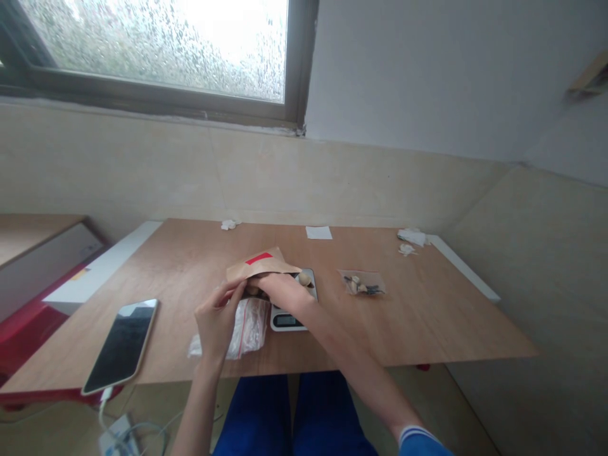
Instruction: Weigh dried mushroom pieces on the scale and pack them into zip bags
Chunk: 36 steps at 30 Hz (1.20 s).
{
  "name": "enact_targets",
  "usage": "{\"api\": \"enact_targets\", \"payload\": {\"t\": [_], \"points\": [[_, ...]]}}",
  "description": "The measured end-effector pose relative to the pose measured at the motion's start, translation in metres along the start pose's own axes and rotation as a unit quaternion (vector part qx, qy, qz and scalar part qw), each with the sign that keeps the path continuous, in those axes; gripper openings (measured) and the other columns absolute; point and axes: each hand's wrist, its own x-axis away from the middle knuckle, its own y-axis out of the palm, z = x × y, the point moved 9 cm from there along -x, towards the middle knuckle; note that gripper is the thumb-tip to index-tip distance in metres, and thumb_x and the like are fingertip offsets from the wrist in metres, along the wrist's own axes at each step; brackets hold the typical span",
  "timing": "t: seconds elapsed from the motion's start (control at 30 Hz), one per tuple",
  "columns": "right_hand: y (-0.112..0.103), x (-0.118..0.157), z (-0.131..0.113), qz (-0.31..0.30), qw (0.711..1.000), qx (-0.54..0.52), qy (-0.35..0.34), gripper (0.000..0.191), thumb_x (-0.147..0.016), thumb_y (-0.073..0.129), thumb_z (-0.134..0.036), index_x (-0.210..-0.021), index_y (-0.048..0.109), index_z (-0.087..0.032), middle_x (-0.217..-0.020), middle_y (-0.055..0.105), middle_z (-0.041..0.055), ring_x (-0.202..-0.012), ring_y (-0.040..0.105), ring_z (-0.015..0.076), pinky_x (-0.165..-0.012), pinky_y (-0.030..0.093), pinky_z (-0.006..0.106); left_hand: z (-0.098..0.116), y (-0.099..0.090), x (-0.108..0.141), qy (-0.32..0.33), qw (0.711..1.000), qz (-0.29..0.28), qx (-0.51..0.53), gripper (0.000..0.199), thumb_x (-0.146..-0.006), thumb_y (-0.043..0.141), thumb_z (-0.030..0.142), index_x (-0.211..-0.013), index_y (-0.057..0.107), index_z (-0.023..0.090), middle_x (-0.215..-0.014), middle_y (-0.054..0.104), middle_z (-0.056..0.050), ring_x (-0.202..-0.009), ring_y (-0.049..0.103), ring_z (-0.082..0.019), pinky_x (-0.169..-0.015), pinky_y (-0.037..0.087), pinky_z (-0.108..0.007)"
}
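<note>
A kraft paper envelope (259, 265) with a red strip sits above the table, held low over a digital kitchen scale (287, 321). My left hand (216, 320) grips the envelope's near left corner. My right hand (281, 291) crosses in from the right, its fingers along the envelope's lower edge, partly hidden beneath it. A round beige object (304, 278) lies on the scale just past my right hand. A clear zip bag (249, 328) lies on the table under my left wrist. What the envelope contains is hidden.
A smartphone (121, 345) with a cable lies at the table's left. To the right, a small clear bag (361, 283) holds dark and beige pieces. White scraps (409, 237) and a paper slip (318, 232) lie along the far edge. A wall rises behind.
</note>
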Motion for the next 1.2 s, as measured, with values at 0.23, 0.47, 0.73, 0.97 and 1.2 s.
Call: {"api": "enact_targets", "payload": {"t": [0.23,0.47,0.73,0.97,1.2], "points": [[-0.002,0.017,-0.014,-0.08,0.988,0.117,-0.068,0.036,-0.086,0.047,-0.005,-0.116,0.055,-0.021,-0.117,0.062,0.0051,-0.104,0.059,0.0174,-0.091,0.046,0.03,0.0,-0.002,-0.004,-0.009,1.0,0.002,-0.002,0.022,-0.073,0.063,0.042,-0.084,0.071,0.024,-0.076,0.073,0.002,-0.074,0.069,-0.018,-0.063,0.05,-0.02],[-0.034,0.034,-0.023,-0.013,0.996,0.028,-0.082,0.031,-0.085,0.052,-0.011,-0.114,0.056,-0.022,-0.12,0.06,0.0038,-0.115,0.052,0.0157,-0.1,0.04,0.031,0.002,-0.002,-0.008,-0.007,1.0,0.005,-0.013,0.023,-0.073,0.063,0.042,-0.084,0.071,0.024,-0.076,0.072,0.001,-0.073,0.069,-0.018,-0.062,0.05,-0.021],[-0.062,0.045,-0.021,0.069,0.989,-0.111,-0.065,0.032,-0.083,0.056,-0.019,-0.114,0.056,-0.024,-0.118,0.062,0.0012,-0.117,0.051,0.0152,-0.103,0.036,0.032,0.005,-0.006,-0.014,-0.023,0.999,0.018,-0.036,0.026,-0.072,0.062,0.044,-0.084,0.071,0.022,-0.073,0.072,-0.001,-0.073,0.069,-0.02,-0.064,0.051,-0.024],[-0.075,0.078,0.033,0.251,0.923,-0.278,0.085,0.039,-0.077,0.059,-0.026,-0.116,0.05,-0.023,-0.113,0.06,0.005,-0.102,0.058,0.0162,-0.09,0.047,0.03,0.002,-0.01,-0.02,-0.044,0.998,0.033,-0.031,0.028,-0.072,0.061,0.045,-0.082,0.07,0.021,-0.075,0.072,-0.003,-0.076,0.068,-0.022,-0.063,0.052,-0.025],[-0.029,0.103,0.097,0.258,0.864,-0.379,0.208,0.038,-0.077,0.053,-0.03,-0.112,0.048,-0.017,-0.105,0.06,0.0094,-0.095,0.06,0.0182,-0.086,0.049,0.033,-0.002,-0.012,-0.037,-0.065,0.996,0.062,-0.024,0.027,-0.07,0.063,0.044,-0.081,0.07,0.02,-0.074,0.072,-0.002,-0.076,0.068,-0.021,-0.063,0.049,-0.024]]}}
